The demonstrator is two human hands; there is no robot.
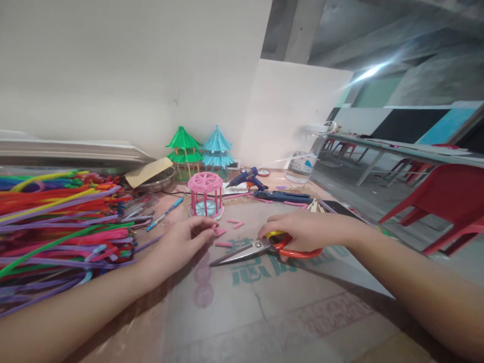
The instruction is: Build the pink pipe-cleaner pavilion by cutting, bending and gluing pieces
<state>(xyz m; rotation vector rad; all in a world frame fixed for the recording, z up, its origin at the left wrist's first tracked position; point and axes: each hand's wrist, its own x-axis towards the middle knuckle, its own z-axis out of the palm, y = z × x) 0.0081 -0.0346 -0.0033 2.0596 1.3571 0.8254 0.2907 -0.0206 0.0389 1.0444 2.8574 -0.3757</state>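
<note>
Pink model (205, 194), glue gun (247, 178) and pipe-cleaner pile (56, 217) beyond the scissors (245, 250).

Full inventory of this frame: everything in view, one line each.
pipe cleaners: many, mixed colours, piled at left
pink model: 1, pink, centre, behind the hands
green pagoda: 1, green, back by the wall
blue pagoda: 1, light blue, right of the green one
bowl: 1, metal, left of the pagodas
glue gun: 1, blue, right of the model
blue tool: 1, dark blue, lying right of the glue gun
pen: 1, blue, between pile and model
pink bits: several, pink, loose on the table
scissors: 1, orange handles, centre
jug: 1, clear, back right
chairs: several, red, right
table: 1, brown, green print
left hand: pinches a pink bit
right hand: holds the scissors handles
</note>
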